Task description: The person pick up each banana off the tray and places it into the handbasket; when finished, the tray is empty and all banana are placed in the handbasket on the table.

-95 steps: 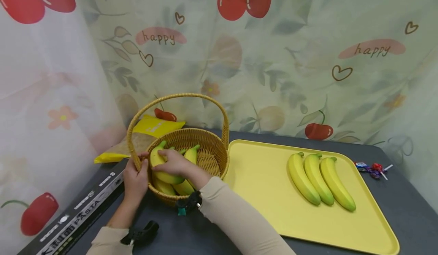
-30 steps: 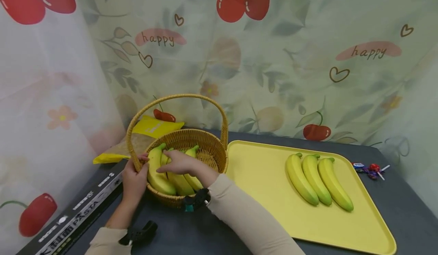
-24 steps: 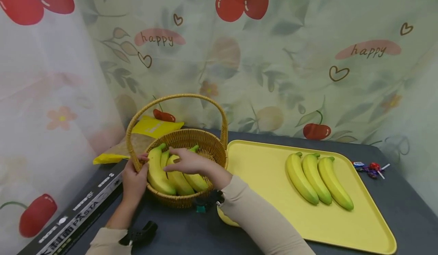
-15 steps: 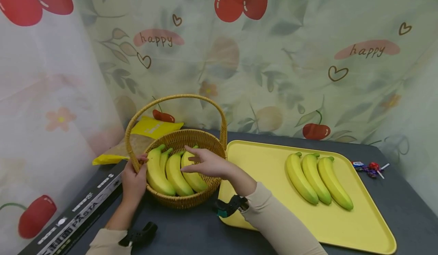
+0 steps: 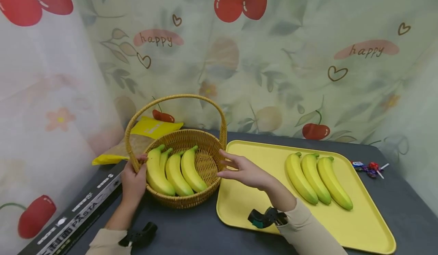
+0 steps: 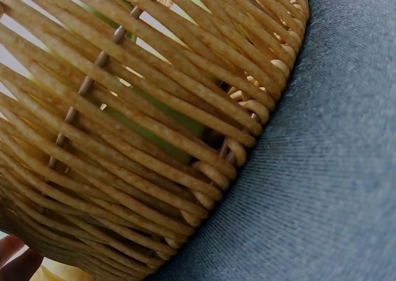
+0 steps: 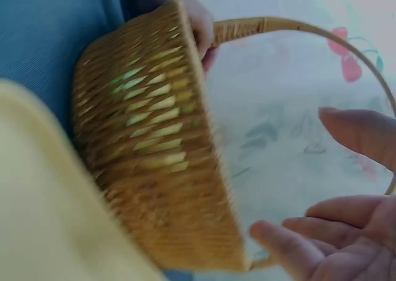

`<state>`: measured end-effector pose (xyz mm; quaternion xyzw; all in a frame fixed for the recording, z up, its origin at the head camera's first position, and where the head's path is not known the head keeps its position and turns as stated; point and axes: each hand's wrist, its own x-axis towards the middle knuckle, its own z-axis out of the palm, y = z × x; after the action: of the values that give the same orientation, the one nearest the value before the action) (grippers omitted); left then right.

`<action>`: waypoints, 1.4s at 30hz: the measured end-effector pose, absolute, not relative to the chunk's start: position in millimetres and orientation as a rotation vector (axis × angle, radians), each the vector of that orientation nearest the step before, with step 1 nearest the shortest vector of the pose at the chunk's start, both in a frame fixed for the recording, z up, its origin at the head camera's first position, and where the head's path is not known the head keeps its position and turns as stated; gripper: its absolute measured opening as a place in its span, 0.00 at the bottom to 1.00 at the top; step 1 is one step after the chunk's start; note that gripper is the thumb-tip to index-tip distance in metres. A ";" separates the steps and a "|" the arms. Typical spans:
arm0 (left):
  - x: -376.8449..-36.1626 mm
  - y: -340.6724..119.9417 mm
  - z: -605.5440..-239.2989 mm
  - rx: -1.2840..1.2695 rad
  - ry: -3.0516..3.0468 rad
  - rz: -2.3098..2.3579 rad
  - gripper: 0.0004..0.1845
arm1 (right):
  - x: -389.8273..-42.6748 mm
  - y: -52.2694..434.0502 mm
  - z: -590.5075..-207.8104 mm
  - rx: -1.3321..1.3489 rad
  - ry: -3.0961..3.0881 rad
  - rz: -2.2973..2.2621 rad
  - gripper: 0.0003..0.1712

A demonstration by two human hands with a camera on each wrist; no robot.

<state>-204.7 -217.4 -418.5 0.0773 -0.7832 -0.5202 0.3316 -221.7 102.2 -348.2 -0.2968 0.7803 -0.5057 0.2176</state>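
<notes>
A wicker basket [image 5: 184, 201] with a tall arched handle [image 5: 183, 96] holds several yellow bananas [image 5: 192, 173], lined up side by side with their green stems toward the back. My left hand [image 5: 133, 180] grips the basket's left side where the handle meets the rim. Just outside the right rim, above the near-left part of the yellow tray [image 5: 246, 209], is my right hand [image 5: 248, 173], its fingers spread and nothing between them. The right wrist view shows that hand's [image 7: 346, 237] palm and thumb apart, beside the basket wall [image 7: 154, 213]. Woven strands fill the left wrist view.
Three bananas [image 5: 316, 182] lie side by side on the tray's right half. Behind the basket is a yellow bag [image 5: 154, 127]. A long black pasta box [image 5: 78, 209] runs along the left. Wrapped candies [image 5: 373, 168] lie past the tray's right edge, before a patterned curtain.
My right hand has let go of the banana at the basket's left and moved right, out over the rim. That banana now lies level with the others. The left hand stays on the basket.
</notes>
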 end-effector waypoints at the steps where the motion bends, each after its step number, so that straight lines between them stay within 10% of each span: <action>1: -204.5 -217.3 -418.3 0.205 -2.047 -1.356 0.11 | -221.6 106.9 -351.5 -0.812 2.175 -1.414 0.44; 42: -204.2 -217.1 -418.3 0.222 -2.055 -1.363 0.09 | -226.9 261.2 -393.5 -0.115 2.765 -1.573 0.41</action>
<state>-204.2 -217.1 -418.3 0.0848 -0.7846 -0.5201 0.3266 -226.9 261.2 -393.5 -0.0360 0.8684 -0.4940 -0.0209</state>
